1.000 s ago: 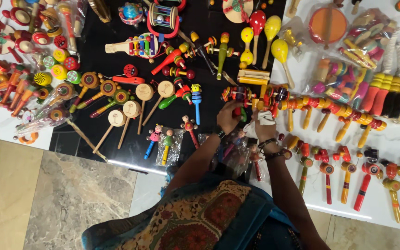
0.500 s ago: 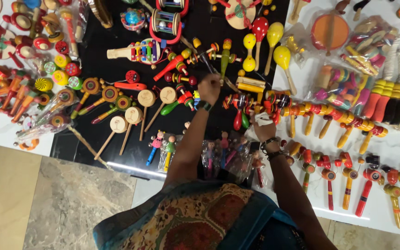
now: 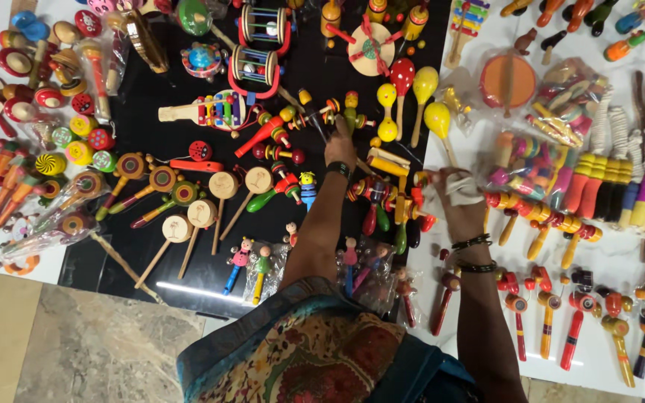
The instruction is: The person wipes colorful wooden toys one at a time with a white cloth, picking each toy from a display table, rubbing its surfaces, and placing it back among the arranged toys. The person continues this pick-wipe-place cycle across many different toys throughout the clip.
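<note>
Reaching away from the right hand since a second ago, the left hand (image 3: 341, 149) now lies farther onto the black tabletop (image 3: 151, 246), while the right hand (image 3: 453, 192) has stayed at that tabletop's right edge.

Most toys on the black tabletop lie singly and spread out: disc rattles (image 3: 203, 216) fan out on its left half and yellow maracas (image 3: 412, 86) lie near its right edge. On the white table (image 3: 614, 261) to its right, stick rattles lie in neat rows. Only the heap of painted toys (image 3: 386, 205) between the two hands, at the tabletop's right edge, looks tangled and unsorted.

Packages are all clear plastic bags, and no label or sign is readable on them:
- Two bags of coloured wooden pieces (image 3: 554, 82) lie on the white table, right of the black tabletop.
- A bag of small dolls (image 3: 263, 261) lies on the tabletop's near edge, with another bag (image 3: 371, 276) beside it.
- A long bag of rattles (image 3: 46, 224) lies just off the tabletop's left edge.

The left hand's fingers look curled together at a dark stick toy (image 3: 316, 123) near the tabletop's middle, though I cannot tell whether they grip it. The right hand's fingers are bent around a white cloth (image 3: 463, 186), just below a maraca's handle.
</note>
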